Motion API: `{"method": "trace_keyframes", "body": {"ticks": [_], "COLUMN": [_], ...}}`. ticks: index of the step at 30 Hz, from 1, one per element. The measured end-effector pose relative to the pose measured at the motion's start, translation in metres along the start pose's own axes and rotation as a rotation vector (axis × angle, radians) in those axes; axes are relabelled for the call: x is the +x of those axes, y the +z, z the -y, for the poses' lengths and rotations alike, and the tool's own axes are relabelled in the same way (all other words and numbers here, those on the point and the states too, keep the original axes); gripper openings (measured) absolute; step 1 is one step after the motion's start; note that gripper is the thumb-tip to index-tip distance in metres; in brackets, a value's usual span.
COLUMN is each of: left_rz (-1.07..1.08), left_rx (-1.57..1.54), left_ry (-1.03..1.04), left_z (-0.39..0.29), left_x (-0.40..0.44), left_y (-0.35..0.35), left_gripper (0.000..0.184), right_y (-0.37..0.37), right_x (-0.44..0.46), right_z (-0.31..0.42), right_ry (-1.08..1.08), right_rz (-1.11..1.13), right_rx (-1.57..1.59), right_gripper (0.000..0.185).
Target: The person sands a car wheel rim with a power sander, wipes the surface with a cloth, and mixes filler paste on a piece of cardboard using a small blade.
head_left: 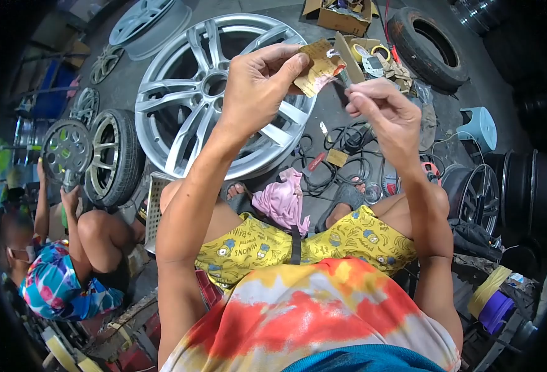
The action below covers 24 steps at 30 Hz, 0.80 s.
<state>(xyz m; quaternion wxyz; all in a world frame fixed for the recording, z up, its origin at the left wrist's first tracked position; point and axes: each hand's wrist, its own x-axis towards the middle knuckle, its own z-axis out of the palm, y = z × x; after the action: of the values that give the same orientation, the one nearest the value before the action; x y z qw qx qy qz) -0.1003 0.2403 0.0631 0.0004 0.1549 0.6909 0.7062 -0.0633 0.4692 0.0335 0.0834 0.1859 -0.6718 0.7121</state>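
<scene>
Raised in front of my chest, my left hand (261, 87) pinches a creased piece of yellow-brown printed paper (315, 73) between thumb and fingers. White and reddish-pink smears show along the paper's right side. Close by on the right, my right hand (385, 111) is closed on a small, thin grey strip (344, 77), its tip near the paper's smeared edge. Fingers hide most of that strip, so its kind is unclear. Beyond my left hand lies a large silver alloy wheel rim (180, 127), flat and face up.
A pink cloth (281, 199) and tangled black cables (354, 139) lie between my feet. Open cardboard boxes (346, 22), a tire (427, 49) and a blue stool (478, 129) stand ahead and right. At left, another person (69, 266) sits handling a dark wheel (66, 149).
</scene>
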Motion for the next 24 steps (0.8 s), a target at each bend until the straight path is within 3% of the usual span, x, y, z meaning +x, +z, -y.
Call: {"method": "trace_keyframes", "body": {"ticks": [4, 13, 16, 19, 24], "left_rz": [0.038, 0.023, -0.021, 0.011, 0.006], "left_rx": [-0.031, -0.041, -0.069, -0.152, -0.381], "left_ry": [-0.023, -0.055, -0.059, -0.174, -0.292], "left_z": [0.002, 0.003, 0.004, 0.010, 0.013], "left_x": [0.000, -0.001, 0.000, 0.001, 0.001], "left_y": [0.000, 0.000, -0.004, -0.005, -0.004], "left_gripper": [0.031, 0.032, 0.032, 0.033, 0.032], "right_y": [-0.001, 0.005, 0.008, 0.005, 0.017], "right_x": [0.002, -0.003, -0.001, 0.008, 0.004], "right_z": [-0.001, -0.002, 0.000, -0.007, -0.003], "right_ry": [0.049, 0.248, 0.168, -0.294, -0.425], "right_rz": [-0.041, 0.085, 0.055, -0.031, -0.040], "right_rx": [0.003, 0.186, 0.135, -0.279, -0.506], "right_gripper": [0.015, 0.015, 0.012, 0.017, 0.021]}}
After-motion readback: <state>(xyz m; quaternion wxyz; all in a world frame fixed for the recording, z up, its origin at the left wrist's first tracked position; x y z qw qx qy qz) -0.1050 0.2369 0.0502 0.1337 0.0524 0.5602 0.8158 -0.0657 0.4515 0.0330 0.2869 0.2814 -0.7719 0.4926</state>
